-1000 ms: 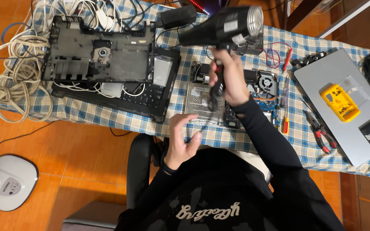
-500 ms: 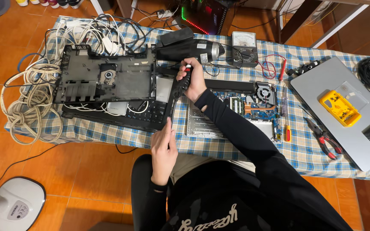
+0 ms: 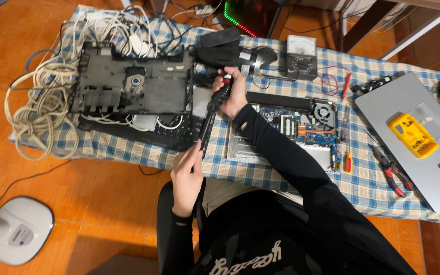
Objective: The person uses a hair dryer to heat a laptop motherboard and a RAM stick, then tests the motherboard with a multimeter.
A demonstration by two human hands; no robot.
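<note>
- The right hand (image 3: 234,94) is closed around the black handle of a heat gun (image 3: 232,53), whose body now lies low over the far side of the table (image 3: 128,150), nozzle toward the right. A second ago it was held up high, close to the camera; it has since come down toward the cloth.
- The left hand (image 3: 187,175) pinches the black cord (image 3: 205,130) that hangs from the handle, fingers closed on it near the table's front edge. Earlier this hand hovered loose by the lap; it has moved up to take the cord.
- Judged from this, the gun is being brought to rest and its cord gathered.
- Just left of the gun lies a black laptop shell (image 3: 133,89), with pale cables (image 3: 42,109) heaped beside it.
- Right of the forearm sits a green circuit board (image 3: 301,125) with a fan.
- Labels and markings: a small square meter (image 3: 301,51) with a pale dial face behind the gun; a yellow oblong tester (image 3: 413,135) on a grey laptop (image 3: 408,109) at the right; a small white sticker on a black square at that laptop's edge.
</note>
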